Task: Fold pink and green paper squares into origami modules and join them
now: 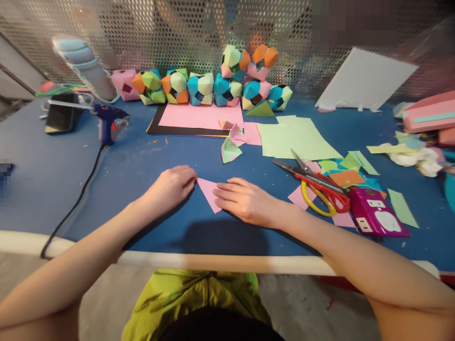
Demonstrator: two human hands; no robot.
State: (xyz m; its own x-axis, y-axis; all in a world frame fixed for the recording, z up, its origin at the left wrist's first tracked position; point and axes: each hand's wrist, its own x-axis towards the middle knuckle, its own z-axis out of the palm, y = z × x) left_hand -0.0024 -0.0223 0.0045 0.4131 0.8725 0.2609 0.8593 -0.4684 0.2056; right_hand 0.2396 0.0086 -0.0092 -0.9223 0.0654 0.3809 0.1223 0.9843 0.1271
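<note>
A pink paper triangle (209,193) lies on the blue tabletop between my hands. My left hand (174,183) has its fingers curled together, with the fingertips at the triangle's upper left corner. Across the right part of the paper, my right hand (243,200) rests with its fingers stretched out flat, covering that side. Beyond the hands sits a small folded paper piece (232,144) in pink and green.
Scissors (313,182) and a purple power strip (378,213) lie among paper scraps at right. Green sheets (296,137) are behind them. Several folded paper balls (201,89) line the mesh backboard. At left stand a glue gun (106,123), a phone (61,113) and a bottle (85,68).
</note>
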